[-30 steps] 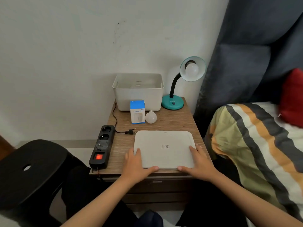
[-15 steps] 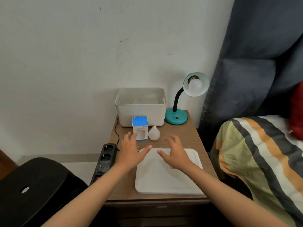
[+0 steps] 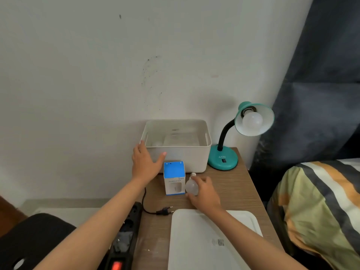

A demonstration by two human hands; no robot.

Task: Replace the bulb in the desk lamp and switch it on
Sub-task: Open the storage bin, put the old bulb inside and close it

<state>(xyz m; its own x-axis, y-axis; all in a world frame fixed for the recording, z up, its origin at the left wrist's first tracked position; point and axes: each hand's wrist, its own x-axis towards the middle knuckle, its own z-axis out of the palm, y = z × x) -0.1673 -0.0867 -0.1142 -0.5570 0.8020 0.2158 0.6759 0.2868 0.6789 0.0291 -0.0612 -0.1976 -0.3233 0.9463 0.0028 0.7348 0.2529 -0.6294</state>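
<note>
Wooden bedside table (image 3: 229, 188) — bearing white bin (image 3: 176, 152); teal lamp (image 3: 223, 159); blue box (image 3: 174, 178); white lid (image 3: 212, 240); plug (image 3: 164, 211).

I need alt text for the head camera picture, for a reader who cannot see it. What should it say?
A person's right hand closes on a loose bulb lying on a wooden bedside table, beside a blue and white box. The left hand, open, touches the front left corner of a white bin. A teal desk lamp, bulb fitted and unlit, stands at the back right; its plug lies unplugged.

Left hand (image 3: 145, 164), right hand (image 3: 205, 193) bare; forearms unsleeved.
</note>
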